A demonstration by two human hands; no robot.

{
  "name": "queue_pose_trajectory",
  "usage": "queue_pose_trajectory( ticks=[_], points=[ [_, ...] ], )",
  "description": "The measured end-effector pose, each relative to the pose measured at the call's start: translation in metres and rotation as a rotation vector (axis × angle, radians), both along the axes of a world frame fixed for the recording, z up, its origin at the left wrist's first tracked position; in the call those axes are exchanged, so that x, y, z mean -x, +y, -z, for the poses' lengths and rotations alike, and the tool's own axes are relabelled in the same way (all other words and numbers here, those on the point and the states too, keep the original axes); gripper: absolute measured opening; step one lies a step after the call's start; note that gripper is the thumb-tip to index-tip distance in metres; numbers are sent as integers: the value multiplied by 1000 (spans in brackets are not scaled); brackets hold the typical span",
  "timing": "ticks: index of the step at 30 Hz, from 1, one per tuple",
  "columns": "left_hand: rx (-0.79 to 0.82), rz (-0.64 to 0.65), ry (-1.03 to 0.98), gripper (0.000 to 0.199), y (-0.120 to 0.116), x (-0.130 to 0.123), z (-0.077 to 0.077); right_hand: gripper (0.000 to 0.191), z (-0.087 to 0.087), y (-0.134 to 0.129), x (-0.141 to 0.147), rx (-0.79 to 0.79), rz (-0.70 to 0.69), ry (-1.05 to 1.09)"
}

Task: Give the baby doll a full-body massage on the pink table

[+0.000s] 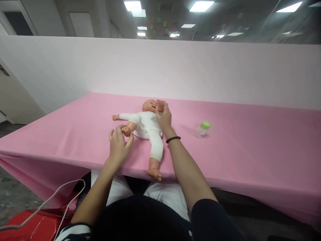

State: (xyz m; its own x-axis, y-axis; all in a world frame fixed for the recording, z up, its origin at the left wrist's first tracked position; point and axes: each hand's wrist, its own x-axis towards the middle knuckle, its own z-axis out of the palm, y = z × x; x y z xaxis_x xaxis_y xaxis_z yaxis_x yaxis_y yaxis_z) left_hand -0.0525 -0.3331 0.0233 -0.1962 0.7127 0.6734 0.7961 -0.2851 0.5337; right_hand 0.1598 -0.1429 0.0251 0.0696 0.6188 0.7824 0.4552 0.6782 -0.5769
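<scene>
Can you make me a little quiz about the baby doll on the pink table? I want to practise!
1. Which hand touches the face of the baby doll?
2. True or false: the green-capped bottle touches the doll.
3. What colour is the table cover?

Key:
1. The right hand
2. False
3. Pink
</scene>
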Motion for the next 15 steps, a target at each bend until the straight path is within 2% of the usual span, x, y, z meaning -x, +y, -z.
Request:
queue_pose_trajectory(
  ticks=[4, 7, 11, 15],
  points=[
    [167, 49, 103, 23, 32, -17, -16, 54, 12, 3, 8, -6, -48, -385],
    [235, 55, 125, 21, 45, -27, -17, 55, 16, 6, 7, -18, -68, -474],
    [216, 66, 99, 21, 45, -25, -15, 50, 10, 0, 8, -13, -81, -260],
    [108, 65, 39, 22, 20, -7, -14, 43, 0, -1, 4, -2, 5, 151]
  ],
)
